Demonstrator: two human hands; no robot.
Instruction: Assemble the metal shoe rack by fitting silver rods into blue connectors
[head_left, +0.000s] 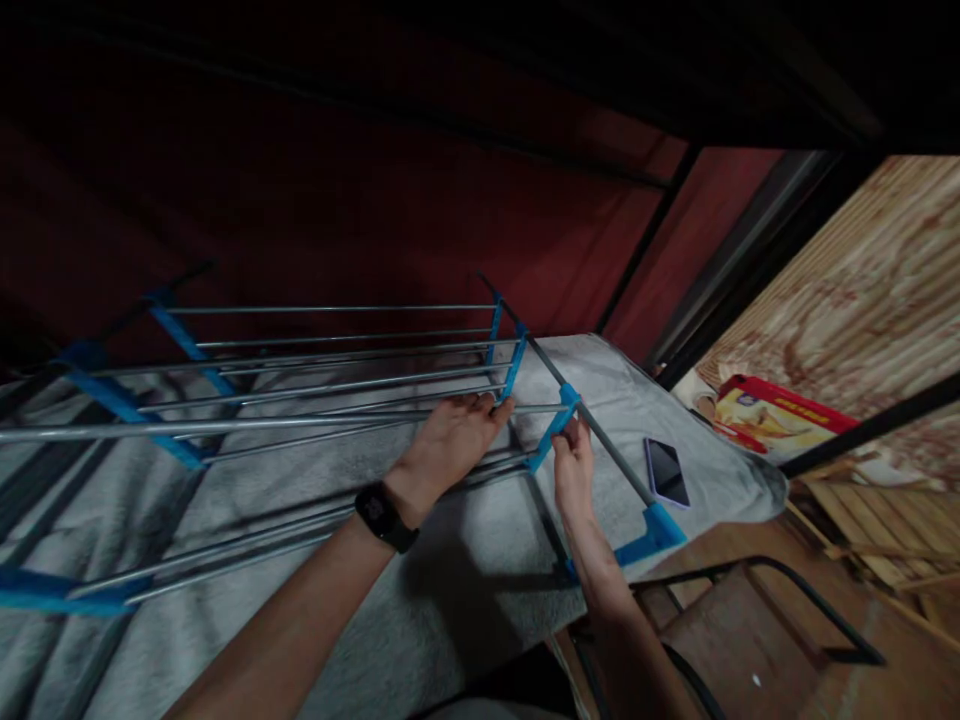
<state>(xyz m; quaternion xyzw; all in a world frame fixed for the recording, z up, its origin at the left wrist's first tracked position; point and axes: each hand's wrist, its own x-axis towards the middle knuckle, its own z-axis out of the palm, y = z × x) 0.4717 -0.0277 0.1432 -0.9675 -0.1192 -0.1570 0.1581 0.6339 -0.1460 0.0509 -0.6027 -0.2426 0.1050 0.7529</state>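
Note:
A rack of thin metal rods and blue plastic brackets lies on a grey blanket (480, 560). My left hand (454, 435), with a black watch on the wrist, is closed around a long metal rod (300, 422) near its right end; the undersides of the fingers are hidden. Close by, my right hand (574, 465) pinches a blue plastic bracket (549, 436) where that rod meets it. A dark side tube (615, 455) passes just right of these fingers, down to a blue corner piece (656, 530). More blue brackets (124, 400) hold the rods' left ends.
A phone (667, 471) lies on the blanket to the right of the rack. Beyond it are a red and yellow package (780, 410) and a black metal post (772, 260). A chair (750, 640) stands at lower right, and a dark red wall (337, 200) rises behind.

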